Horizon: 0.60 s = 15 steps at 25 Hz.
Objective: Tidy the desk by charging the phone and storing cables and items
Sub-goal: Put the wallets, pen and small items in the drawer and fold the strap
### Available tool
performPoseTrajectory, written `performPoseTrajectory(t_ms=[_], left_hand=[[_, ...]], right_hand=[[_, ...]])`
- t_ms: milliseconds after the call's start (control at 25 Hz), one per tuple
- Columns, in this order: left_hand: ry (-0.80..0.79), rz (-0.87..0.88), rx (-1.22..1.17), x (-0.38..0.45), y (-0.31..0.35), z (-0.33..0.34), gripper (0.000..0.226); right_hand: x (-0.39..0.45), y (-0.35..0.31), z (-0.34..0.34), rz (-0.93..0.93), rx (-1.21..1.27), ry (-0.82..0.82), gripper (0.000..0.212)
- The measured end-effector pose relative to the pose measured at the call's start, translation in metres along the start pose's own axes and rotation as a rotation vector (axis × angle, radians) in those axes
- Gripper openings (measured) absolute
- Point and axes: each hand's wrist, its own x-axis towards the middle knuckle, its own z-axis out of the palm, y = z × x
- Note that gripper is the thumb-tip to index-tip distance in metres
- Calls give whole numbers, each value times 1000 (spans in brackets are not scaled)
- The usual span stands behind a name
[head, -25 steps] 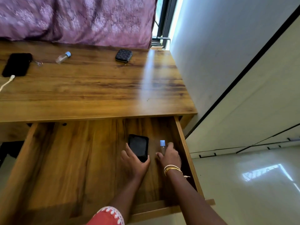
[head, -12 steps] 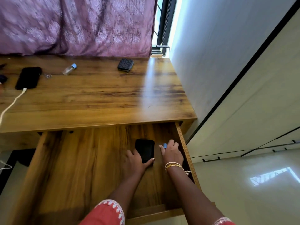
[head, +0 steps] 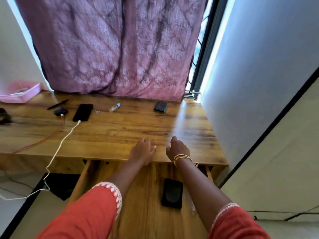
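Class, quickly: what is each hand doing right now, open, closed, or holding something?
Left hand: open, fingers loosely curled, holding nothing, above the brown wooden desk top.
Right hand: open, loosely curled, holding nothing, above the same desk top.

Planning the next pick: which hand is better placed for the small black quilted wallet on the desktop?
Right, probably. The right hand hovers empty, nearer the small black quilted wallet; the left hand, also empty, sits farther left.

Bare desktop point(head: 120, 135) ahead; bottle point(head: 114, 107) and wallet point(head: 160, 106) line its far edge.
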Motion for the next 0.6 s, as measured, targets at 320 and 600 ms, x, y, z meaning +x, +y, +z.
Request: performPoseTrajectory(t_ms=[320,600], left_hand=[[2,-51,-106,127,-100,-11,52],[197,-75,-34,248,-205,12,47]], right_hand=[[130,-83,45,-8,168,-30,32],[234,-148,132,-92,208,-51,27]])
